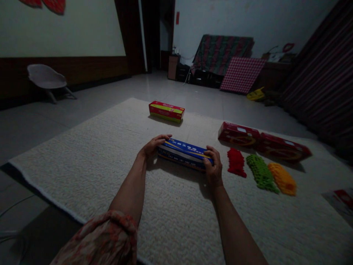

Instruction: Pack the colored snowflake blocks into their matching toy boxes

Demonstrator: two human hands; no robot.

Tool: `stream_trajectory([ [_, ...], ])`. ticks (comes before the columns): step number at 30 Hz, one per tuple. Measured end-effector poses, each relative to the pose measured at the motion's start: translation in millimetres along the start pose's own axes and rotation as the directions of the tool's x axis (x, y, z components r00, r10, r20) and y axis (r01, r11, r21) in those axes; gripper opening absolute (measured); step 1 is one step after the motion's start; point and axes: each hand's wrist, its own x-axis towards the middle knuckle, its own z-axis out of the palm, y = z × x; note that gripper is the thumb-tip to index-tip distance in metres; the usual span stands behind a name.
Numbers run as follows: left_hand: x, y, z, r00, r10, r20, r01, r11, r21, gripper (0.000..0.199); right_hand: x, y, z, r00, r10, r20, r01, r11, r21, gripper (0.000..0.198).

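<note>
A long blue box point(184, 152) with white lettering and a silver and yellow stripe lies lengthwise between my hands, low over the pale textured mat point(176, 213). My left hand point(154, 146) grips its left end, with fingers over the top edge. Around the right end, my right hand point(213, 167) has its thumb on the near side and its fingers at the top. Whether the box rests on the mat or is slightly raised, I cannot tell. Beyond it sits a red and yellow-green box point(167, 111).
To the right stand two dark red boxes point(238, 135), end to end. Nearer me lie red point(236, 162), green point(261, 173) and orange point(282, 178) knitted-looking bundles. A small chair point(46, 77) stands on the tiled floor at far left. A checked cloth panel point(242, 74) leans at the back.
</note>
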Motion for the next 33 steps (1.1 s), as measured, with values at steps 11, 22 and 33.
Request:
stream_trajectory([
  [11, -2.5, 0.6, 1.3, 0.996, -0.069, 0.053, 0.069, 0.998, -0.007, 0.058, -0.8, -4.9, 6.8, 0.998, 0.017, -0.057, -0.019, 0.999, -0.036, 0.015],
  [22, -2.6, 0.5, -0.6, 0.996, -0.076, 0.048, 0.076, 0.997, 0.008, 0.062, -2.6, 2.8, 4.6, 1.000, 0.002, 0.004, -0.002, 1.000, -0.029, 0.026],
  [33, -4.1, 3.0, 0.8, 0.995, -0.081, 0.057, 0.081, 0.997, 0.006, 0.065, -0.9, 3.6, 0.1, 1.000, 0.001, 0.029, -0.001, 1.000, -0.023, 0.035],
])
